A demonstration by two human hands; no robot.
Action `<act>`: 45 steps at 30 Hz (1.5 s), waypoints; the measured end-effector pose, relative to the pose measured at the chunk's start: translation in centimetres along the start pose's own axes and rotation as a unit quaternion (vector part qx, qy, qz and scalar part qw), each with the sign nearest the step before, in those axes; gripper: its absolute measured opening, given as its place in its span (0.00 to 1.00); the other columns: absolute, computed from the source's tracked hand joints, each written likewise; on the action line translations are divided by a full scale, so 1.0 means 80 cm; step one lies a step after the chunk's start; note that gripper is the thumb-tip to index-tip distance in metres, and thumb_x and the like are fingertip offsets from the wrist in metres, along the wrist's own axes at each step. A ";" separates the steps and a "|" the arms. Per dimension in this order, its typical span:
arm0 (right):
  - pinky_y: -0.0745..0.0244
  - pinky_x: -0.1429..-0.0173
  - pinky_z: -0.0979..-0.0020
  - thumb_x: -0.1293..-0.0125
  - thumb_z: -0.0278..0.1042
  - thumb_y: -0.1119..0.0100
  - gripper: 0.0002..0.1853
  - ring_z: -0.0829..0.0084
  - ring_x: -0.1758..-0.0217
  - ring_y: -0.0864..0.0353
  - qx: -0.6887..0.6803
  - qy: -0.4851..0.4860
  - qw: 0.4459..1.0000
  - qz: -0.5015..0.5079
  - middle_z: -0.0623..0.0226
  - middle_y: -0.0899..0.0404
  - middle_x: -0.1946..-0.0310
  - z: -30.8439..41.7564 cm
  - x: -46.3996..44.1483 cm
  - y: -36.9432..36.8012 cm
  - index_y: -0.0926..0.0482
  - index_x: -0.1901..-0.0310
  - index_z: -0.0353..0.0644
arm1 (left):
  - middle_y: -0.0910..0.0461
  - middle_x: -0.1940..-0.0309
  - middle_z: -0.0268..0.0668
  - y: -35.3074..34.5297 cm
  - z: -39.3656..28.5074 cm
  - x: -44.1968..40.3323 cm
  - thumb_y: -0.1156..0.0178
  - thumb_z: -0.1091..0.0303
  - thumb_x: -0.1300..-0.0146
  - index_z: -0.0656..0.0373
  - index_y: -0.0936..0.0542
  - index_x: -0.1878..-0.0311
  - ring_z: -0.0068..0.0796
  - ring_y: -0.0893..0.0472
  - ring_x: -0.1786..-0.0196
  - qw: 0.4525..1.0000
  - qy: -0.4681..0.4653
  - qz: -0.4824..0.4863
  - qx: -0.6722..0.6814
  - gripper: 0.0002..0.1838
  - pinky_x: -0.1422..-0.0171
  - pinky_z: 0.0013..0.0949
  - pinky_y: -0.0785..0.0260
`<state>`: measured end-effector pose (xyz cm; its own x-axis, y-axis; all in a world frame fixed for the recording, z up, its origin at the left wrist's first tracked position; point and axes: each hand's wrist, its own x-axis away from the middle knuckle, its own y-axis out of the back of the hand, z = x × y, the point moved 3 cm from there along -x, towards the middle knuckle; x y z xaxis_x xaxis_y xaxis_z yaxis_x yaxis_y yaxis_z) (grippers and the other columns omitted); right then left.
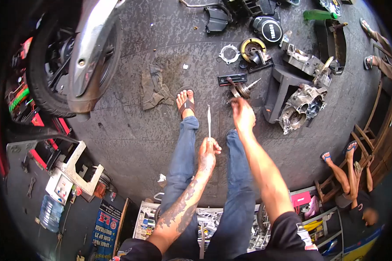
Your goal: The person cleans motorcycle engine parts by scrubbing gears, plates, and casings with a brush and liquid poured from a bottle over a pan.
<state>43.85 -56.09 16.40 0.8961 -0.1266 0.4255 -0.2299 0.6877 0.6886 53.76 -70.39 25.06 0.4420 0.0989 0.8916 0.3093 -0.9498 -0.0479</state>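
My left hand (208,152) is closed around the lower end of a slim silver metal rod (209,122), which points away from me with its narrow tip up. Its exact kind I cannot make out. My right hand (244,115) reaches forward to the near end of a crankshaft (243,90) lying on the floor. Its fingers are blurred, and whether they grip the crankshaft or only hover over it does not show. Behind the crankshaft lies a dark flat bar-like part (232,78).
Engine casings (298,108), a round Yamaha cover (268,29) and a ring plate (229,54) lie ahead right. A rag (154,89) is by my left foot. A motorcycle wheel (35,74) stands left. A tray of parts (141,219) is beneath me. People sit at the right.
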 end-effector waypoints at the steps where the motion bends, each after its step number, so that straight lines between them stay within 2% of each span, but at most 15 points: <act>1: 0.26 0.61 0.57 0.37 0.34 0.44 0.07 0.54 0.63 0.20 0.023 0.059 0.998 -0.015 0.58 0.21 0.67 -0.007 -0.024 -0.023 0.23 0.61 0.42 | 0.29 0.70 0.31 -0.005 -0.013 -0.003 0.61 0.55 0.25 0.55 0.32 0.66 0.24 0.24 0.66 0.999 0.044 -0.006 0.032 0.17 0.60 0.29 0.29; 5: 0.26 0.63 0.54 0.36 0.37 0.44 0.08 0.52 0.64 0.19 0.123 0.029 0.992 -0.009 0.56 0.22 0.69 -0.008 -0.107 -0.075 0.24 0.63 0.42 | 0.29 0.69 0.31 -0.015 -0.045 -0.010 0.60 0.55 0.25 0.53 0.32 0.66 0.25 0.24 0.63 0.991 0.099 0.017 0.087 0.16 0.56 0.32 0.30; 9: 0.23 0.60 0.57 0.37 0.37 0.43 0.14 0.54 0.62 0.18 0.159 0.037 0.985 -0.048 0.57 0.21 0.64 -0.021 -0.159 -0.111 0.25 0.52 0.41 | 0.29 0.69 0.31 -0.007 -0.033 -0.016 0.59 0.55 0.26 0.53 0.33 0.66 0.25 0.24 0.62 0.985 0.138 0.008 0.103 0.15 0.56 0.31 0.31; 14: 0.20 0.63 0.60 0.39 0.31 0.45 0.24 0.59 0.61 0.16 0.307 0.000 0.951 0.035 0.57 0.21 0.59 -0.036 -0.197 -0.135 0.33 0.40 0.42 | 0.29 0.69 0.32 -0.016 -0.058 -0.023 0.59 0.54 0.26 0.53 0.33 0.66 0.25 0.24 0.62 0.985 0.137 0.023 0.102 0.16 0.56 0.31 0.31; 19: 0.20 0.63 0.62 0.41 0.28 0.46 0.14 0.60 0.62 0.16 0.317 0.061 0.946 0.040 0.60 0.21 0.62 -0.051 -0.193 -0.144 0.29 0.53 0.43 | 0.29 0.69 0.32 -0.020 -0.066 -0.027 0.60 0.53 0.25 0.53 0.33 0.66 0.26 0.24 0.62 0.984 0.144 0.046 0.090 0.17 0.56 0.31 0.31; 22: 0.20 0.60 0.62 0.43 0.29 0.47 0.12 0.60 0.59 0.19 0.260 0.155 0.953 -0.015 0.59 0.22 0.61 -0.047 -0.179 -0.139 0.27 0.56 0.44 | 0.29 0.69 0.33 -0.018 -0.067 -0.030 0.60 0.53 0.25 0.53 0.33 0.66 0.26 0.24 0.62 0.984 0.140 0.046 0.098 0.17 0.55 0.31 0.30; 25: 0.21 0.60 0.59 0.44 0.30 0.46 0.07 0.58 0.60 0.20 0.192 0.132 0.972 0.032 0.58 0.24 0.64 -0.024 -0.151 -0.130 0.25 0.62 0.45 | 0.28 0.68 0.34 -0.016 -0.067 -0.031 0.57 0.52 0.26 0.54 0.32 0.65 0.28 0.23 0.63 0.986 0.131 0.030 0.096 0.17 0.56 0.32 0.29; 28: 0.25 0.51 0.57 0.52 0.30 0.36 0.14 0.56 0.52 0.23 0.046 0.056 0.996 0.051 0.57 0.27 0.57 -0.009 -0.115 -0.117 0.24 0.61 0.46 | 0.28 0.68 0.33 -0.012 -0.065 -0.033 0.56 0.52 0.27 0.54 0.32 0.65 0.28 0.23 0.63 0.988 0.125 -0.003 0.094 0.16 0.57 0.32 0.29; 31: 0.27 0.49 0.64 0.49 0.28 0.38 0.12 0.57 0.53 0.23 -0.141 -0.012 0.989 0.029 0.59 0.27 0.57 -0.005 -0.073 -0.095 0.24 0.61 0.44 | 0.30 0.71 0.30 -0.013 -0.064 -0.039 0.57 0.53 0.26 0.54 0.31 0.65 0.25 0.25 0.66 0.990 0.100 -0.025 0.091 0.16 0.61 0.31 0.30; 32: 0.28 0.52 0.67 0.45 0.29 0.40 0.11 0.65 0.56 0.23 -0.175 -0.081 0.980 0.050 0.61 0.27 0.61 -0.010 -0.060 -0.095 0.24 0.58 0.41 | 0.31 0.72 0.30 -0.011 -0.063 -0.039 0.58 0.53 0.26 0.54 0.31 0.65 0.23 0.26 0.68 0.992 0.092 -0.029 0.076 0.16 0.63 0.30 0.30; 34: 0.27 0.59 0.70 0.40 0.29 0.42 0.11 0.74 0.62 0.26 -0.324 -0.042 0.945 0.019 0.67 0.27 0.65 -0.046 -0.015 -0.108 0.24 0.55 0.40 | 0.32 0.75 0.29 -0.012 -0.061 -0.036 0.58 0.54 0.25 0.55 0.31 0.61 0.22 0.28 0.72 0.992 0.095 -0.047 0.068 0.15 0.68 0.27 0.32; 36: 0.27 0.63 0.73 0.37 0.31 0.43 0.12 0.79 0.63 0.26 -0.516 -0.222 0.807 0.182 0.70 0.25 0.63 -0.041 0.022 -0.072 0.24 0.52 0.41 | 0.32 0.75 0.30 -0.016 -0.055 -0.039 0.57 0.56 0.25 0.58 0.32 0.57 0.21 0.29 0.75 0.995 0.063 -0.018 0.072 0.14 0.71 0.26 0.32; 38: 0.27 0.68 0.78 0.31 0.34 0.47 0.11 0.80 0.61 0.22 -0.481 -0.175 0.841 0.174 0.70 0.22 0.59 -0.017 0.038 -0.033 0.25 0.51 0.40 | 0.32 0.75 0.30 -0.018 -0.045 -0.038 0.57 0.60 0.26 0.59 0.32 0.54 0.21 0.30 0.77 0.995 0.057 -0.030 0.072 0.12 0.72 0.26 0.32; 41: 0.30 0.72 0.79 0.25 0.42 0.56 0.15 0.80 0.70 0.24 -0.423 -0.247 0.866 0.100 0.67 0.20 0.65 -0.012 0.067 0.000 0.26 0.56 0.37 | 0.36 0.77 0.25 -0.017 -0.028 -0.032 0.56 0.65 0.28 0.54 0.32 0.55 0.17 0.34 0.78 0.988 0.104 -0.084 0.079 0.06 0.76 0.23 0.38; 45: 0.28 0.74 0.79 0.25 0.41 0.59 0.14 0.79 0.73 0.22 -0.416 -0.231 0.862 0.176 0.64 0.19 0.72 -0.009 0.098 0.037 0.29 0.56 0.38 | 0.38 0.79 0.20 -0.027 -0.029 -0.024 0.48 0.58 0.30 0.49 0.30 0.58 0.09 0.40 0.82 0.985 0.133 -0.090 0.057 0.07 0.83 0.17 0.48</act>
<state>50.45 -54.52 21.37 0.5353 0.0549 0.8429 0.0679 0.9919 -0.1078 50.30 -69.25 24.53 0.1385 0.1675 0.9761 0.4616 -0.8829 0.0860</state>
